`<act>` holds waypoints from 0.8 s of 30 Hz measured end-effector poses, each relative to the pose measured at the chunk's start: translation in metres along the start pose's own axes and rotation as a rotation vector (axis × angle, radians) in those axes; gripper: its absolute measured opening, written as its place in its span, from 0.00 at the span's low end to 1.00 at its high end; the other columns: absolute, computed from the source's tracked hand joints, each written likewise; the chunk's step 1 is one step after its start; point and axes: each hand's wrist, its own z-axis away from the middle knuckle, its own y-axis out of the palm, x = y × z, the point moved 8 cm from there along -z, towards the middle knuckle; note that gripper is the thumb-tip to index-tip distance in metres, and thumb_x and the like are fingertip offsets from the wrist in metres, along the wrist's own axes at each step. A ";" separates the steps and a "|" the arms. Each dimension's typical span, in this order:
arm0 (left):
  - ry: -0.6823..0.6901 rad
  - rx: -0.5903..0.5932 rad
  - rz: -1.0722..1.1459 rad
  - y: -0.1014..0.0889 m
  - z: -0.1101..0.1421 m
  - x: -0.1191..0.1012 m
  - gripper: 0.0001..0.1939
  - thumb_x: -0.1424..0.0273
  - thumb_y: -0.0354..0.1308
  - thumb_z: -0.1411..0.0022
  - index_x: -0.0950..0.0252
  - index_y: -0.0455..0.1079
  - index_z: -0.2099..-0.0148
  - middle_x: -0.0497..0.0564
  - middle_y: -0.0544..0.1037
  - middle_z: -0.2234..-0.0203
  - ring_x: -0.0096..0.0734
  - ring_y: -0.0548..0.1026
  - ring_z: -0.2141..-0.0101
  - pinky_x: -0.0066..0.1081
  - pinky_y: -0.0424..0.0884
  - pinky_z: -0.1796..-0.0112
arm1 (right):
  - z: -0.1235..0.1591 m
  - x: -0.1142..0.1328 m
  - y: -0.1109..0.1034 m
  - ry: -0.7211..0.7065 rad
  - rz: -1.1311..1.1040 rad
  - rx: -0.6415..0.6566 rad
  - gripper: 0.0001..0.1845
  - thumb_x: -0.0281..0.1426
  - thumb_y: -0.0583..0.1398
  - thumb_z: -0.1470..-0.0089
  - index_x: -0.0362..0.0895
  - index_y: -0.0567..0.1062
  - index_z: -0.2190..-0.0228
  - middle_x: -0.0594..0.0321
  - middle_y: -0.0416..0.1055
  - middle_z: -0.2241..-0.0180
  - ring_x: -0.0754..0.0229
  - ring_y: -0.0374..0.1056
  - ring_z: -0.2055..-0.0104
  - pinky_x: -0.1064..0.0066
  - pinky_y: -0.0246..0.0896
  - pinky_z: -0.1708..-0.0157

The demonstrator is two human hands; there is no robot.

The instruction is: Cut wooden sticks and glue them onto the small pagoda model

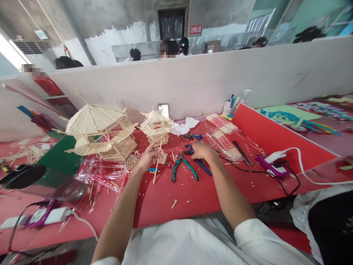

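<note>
My left hand (149, 158) pinches a thin wooden stick (157, 162), which slants down toward the table's front. Over a pair of blue-handled pliers (203, 168) my right hand (203, 150) is curled, its fingers partly hidden by the back of the hand. Green-handled pliers (184, 165) lie spread apart on the table between my hands. Behind the left hand stands a small pavilion model (156, 127) built of sticks. A larger stick pavilion (100, 130) is to its left. Some short sticks (163, 159) lie just beside the left hand.
A glue gun (193, 137) and white tissue (184, 126) lie behind my hands. Packs of sticks (224, 136), a black cutter (242, 152) and a purple power strip (273, 167) are on the right. Plastic wrap (102, 171) and a dark-lidded bottle (49, 182) are left. A partition (193, 81) runs behind.
</note>
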 end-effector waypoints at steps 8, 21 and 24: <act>0.021 -0.005 0.056 0.006 0.000 0.000 0.34 0.68 0.63 0.43 0.59 0.61 0.36 0.44 0.73 0.73 0.19 0.65 0.84 0.22 0.58 0.83 | 0.006 0.003 -0.019 -0.096 -0.042 -0.069 0.13 0.38 0.62 0.49 0.41 0.78 0.66 0.44 0.77 0.60 0.42 0.73 0.56 0.64 0.62 0.63; 0.005 -0.028 0.054 0.008 0.001 0.003 0.30 0.70 0.62 0.44 0.62 0.64 0.38 0.44 0.71 0.74 0.17 0.63 0.84 0.20 0.51 0.85 | 0.017 -0.037 -0.071 -0.068 -0.792 -0.623 0.15 0.39 0.49 0.40 0.46 0.67 0.74 0.63 0.66 0.77 0.57 0.63 0.72 0.69 0.54 0.70; -0.008 -0.047 0.028 0.007 0.001 0.003 0.28 0.70 0.61 0.44 0.61 0.65 0.40 0.43 0.69 0.75 0.15 0.59 0.85 0.20 0.46 0.85 | 0.015 -0.049 -0.072 -0.078 -0.940 -0.736 0.15 0.41 0.50 0.41 0.47 0.65 0.75 0.65 0.62 0.79 0.58 0.60 0.72 0.68 0.55 0.69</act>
